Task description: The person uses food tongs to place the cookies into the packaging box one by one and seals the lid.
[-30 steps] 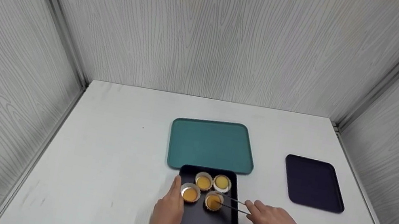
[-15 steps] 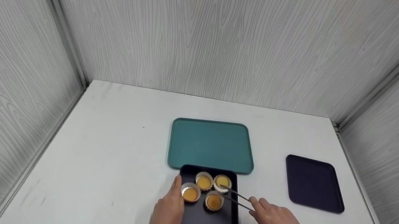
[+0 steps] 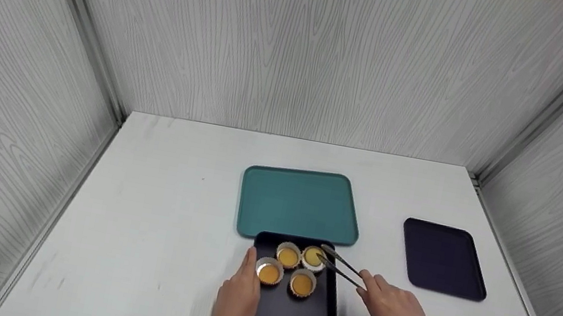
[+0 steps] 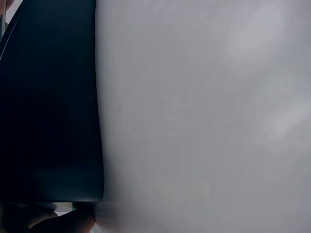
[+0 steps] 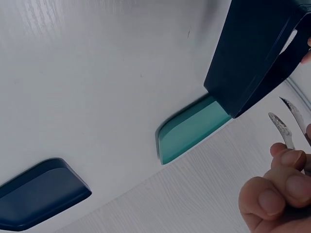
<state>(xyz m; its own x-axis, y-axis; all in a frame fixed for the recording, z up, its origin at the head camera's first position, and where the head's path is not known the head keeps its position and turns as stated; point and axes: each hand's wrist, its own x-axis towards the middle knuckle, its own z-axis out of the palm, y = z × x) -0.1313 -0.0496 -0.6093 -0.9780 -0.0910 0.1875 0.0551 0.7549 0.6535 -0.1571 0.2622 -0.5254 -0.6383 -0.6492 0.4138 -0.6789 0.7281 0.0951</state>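
Note:
In the head view my left hand [image 3: 235, 303] lies with straight fingers along the left wall of a deep dark navy tray [image 3: 291, 313]. Several egg tarts stand inside it: a back left one [image 3: 289, 257], a paler back right one [image 3: 313, 256], a front left one [image 3: 269, 274] and a front right one [image 3: 302, 285]. My right hand [image 3: 396, 314] holds metal tongs [image 3: 345, 270] from the right side. Their tips are apart, over the paler tart's right side; contact cannot be made out. In the right wrist view the tong tips [image 5: 281, 125] show clear of any tart.
A teal tray [image 3: 299, 204] lies directly behind the deep tray, very near its back edge. A flat dark navy tray [image 3: 444, 259] lies to the right on the white table [image 3: 161, 218]. Wood-grain panels [image 3: 301, 45] enclose the back and both sides.
The tongs have moved from the front right tart back to the paler back right one, with their tips spread wider. My left hand and the tarts stay in place.

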